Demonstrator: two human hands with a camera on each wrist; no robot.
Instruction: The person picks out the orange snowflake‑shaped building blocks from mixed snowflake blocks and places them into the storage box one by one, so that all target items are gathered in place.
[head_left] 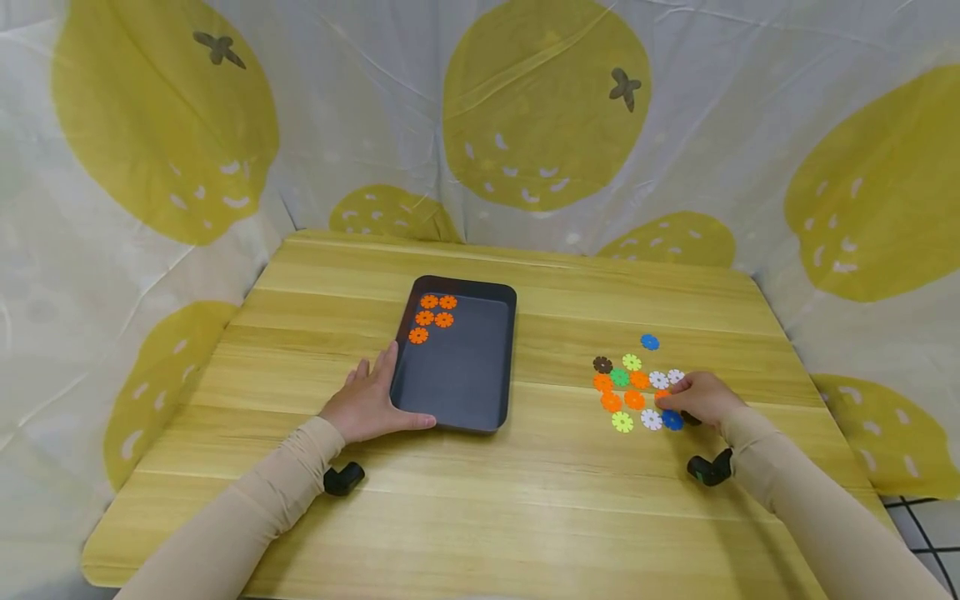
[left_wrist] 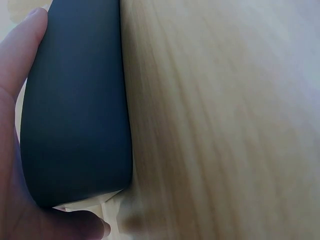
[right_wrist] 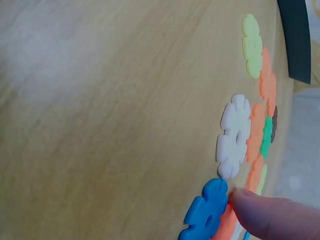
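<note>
In the head view, my left hand [head_left: 365, 402] spreads round the near left corner of a dark grey baking tray [head_left: 487, 367]. Its fingers lie along the left side and its thumb along the near edge. Several orange interlocking discs [head_left: 424, 318] lie inside, toward the far left. Over the loose discs at right, my right hand [head_left: 705, 397] pinches an orange disc [right_wrist: 228, 222] at its edge; part of that disc is hidden. Close beside it lie a blue disc [right_wrist: 206, 210] and a white disc [right_wrist: 234, 136].
More flat flower-shaped discs lie around the right hand: green [head_left: 619, 377], brown [head_left: 602, 364], yellow [head_left: 622, 422] and orange ones. One blue disc [head_left: 649, 342] lies apart, farther back. Lemon-patterned cloth [head_left: 360, 108] hangs behind the wooden table [head_left: 525, 508].
</note>
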